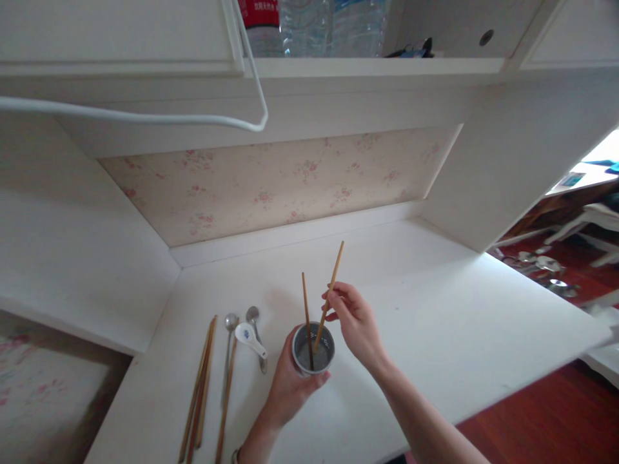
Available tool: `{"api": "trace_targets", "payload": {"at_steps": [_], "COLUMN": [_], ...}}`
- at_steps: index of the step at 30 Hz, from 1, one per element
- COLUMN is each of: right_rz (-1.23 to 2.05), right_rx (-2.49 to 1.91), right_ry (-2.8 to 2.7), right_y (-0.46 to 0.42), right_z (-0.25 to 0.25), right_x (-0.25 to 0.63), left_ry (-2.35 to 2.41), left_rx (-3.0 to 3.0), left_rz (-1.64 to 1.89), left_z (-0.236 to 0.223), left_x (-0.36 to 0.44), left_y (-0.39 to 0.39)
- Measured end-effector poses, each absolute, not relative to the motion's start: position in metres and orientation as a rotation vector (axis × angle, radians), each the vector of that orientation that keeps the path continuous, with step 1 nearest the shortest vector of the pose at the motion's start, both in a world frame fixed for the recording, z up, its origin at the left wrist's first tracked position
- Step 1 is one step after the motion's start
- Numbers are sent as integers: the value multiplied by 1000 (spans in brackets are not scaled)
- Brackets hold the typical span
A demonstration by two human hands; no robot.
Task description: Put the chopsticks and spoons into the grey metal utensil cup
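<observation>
My left hand [286, 392] is wrapped round a small grey metal cup [313, 350] standing on the white desk [435, 322]. My right hand [355, 322] pinches a wooden chopstick [330, 291] whose lower end is inside the cup. A second chopstick [306, 319] stands upright in the cup, leaning on its rim. To the left on the desk lie several more chopsticks [200, 390], two metal spoons [231, 322] and a white ceramic spoon [249, 336].
A floral back panel [275, 187] closes the desk alcove. Above it a shelf [377, 64] holds plastic water bottles [333, 26]. A white cable [145, 117] hangs across the upper left. The red floor [556, 412] and white furniture show at the right.
</observation>
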State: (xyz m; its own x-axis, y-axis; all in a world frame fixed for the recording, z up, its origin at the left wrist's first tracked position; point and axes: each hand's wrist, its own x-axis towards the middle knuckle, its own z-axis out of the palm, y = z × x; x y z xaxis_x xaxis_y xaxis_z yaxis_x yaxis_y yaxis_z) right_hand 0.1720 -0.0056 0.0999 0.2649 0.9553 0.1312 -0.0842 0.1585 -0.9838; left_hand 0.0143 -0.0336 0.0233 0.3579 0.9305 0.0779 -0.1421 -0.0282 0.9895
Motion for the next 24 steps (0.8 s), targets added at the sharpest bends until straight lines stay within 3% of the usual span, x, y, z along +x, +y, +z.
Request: {"api": "trace_targets", "payload": {"at_steps": [24], "right_rz": [864], "right_rx": [-1376], "right_ry": [-1295], "right_y": [-8], "right_z": [73], "right_x": [164], "left_ry": [855], "left_rx": [1345], "left_rz": [1065], "left_z": [15], "left_x": [15], "left_y": [-30]}}
